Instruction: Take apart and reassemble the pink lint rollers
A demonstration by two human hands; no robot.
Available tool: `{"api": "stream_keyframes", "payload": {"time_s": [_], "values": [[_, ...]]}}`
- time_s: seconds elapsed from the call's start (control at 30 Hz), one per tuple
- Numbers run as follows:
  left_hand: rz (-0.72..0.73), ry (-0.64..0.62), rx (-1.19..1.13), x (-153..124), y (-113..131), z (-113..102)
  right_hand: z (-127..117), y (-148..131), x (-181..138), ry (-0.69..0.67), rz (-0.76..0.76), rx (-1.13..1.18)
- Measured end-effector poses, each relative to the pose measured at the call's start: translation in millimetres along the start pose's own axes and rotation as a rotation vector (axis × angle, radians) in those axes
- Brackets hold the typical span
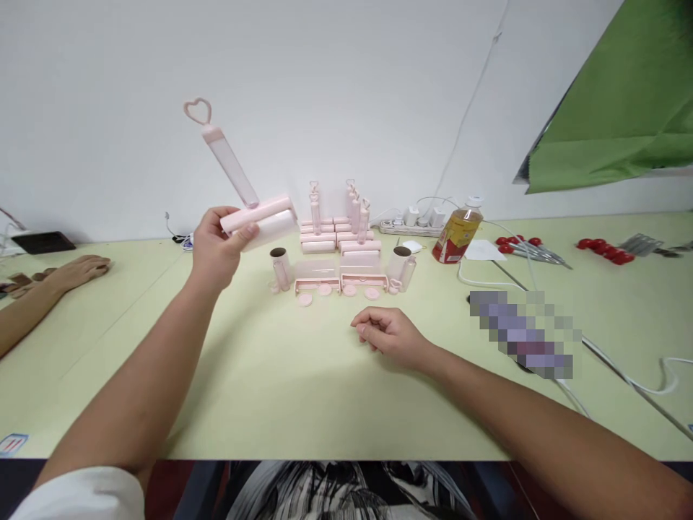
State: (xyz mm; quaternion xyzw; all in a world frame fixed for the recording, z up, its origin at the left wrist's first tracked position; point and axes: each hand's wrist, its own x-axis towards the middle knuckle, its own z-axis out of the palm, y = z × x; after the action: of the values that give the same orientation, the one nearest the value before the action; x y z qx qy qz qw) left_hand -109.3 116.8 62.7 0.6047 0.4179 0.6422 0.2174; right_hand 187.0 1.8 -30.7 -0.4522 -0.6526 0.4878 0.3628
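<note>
Pale green table across lower frame, white wall behind; pink roller upper left of centre, left hand pinching its head's left end, handle tilting up-left; right hand loosely curled mid-frame, can't tell if fingertips meet

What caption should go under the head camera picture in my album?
Left hand holding up a pink roller with a heart-shaped loop, right hand loosely curled.
</note>
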Motion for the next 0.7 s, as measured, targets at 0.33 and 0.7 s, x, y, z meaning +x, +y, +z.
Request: {"api": "stream_keyframes", "payload": {"time_s": [0.33,0.7], "values": [[-0.339,-0.019,0.417,49,-122,-2,6,16,4,-0.071,0.132,0.058],[-0.171,-0.360,0.770,96,-182,12,4,22,0,-0.133,0.164,0.089]]}}
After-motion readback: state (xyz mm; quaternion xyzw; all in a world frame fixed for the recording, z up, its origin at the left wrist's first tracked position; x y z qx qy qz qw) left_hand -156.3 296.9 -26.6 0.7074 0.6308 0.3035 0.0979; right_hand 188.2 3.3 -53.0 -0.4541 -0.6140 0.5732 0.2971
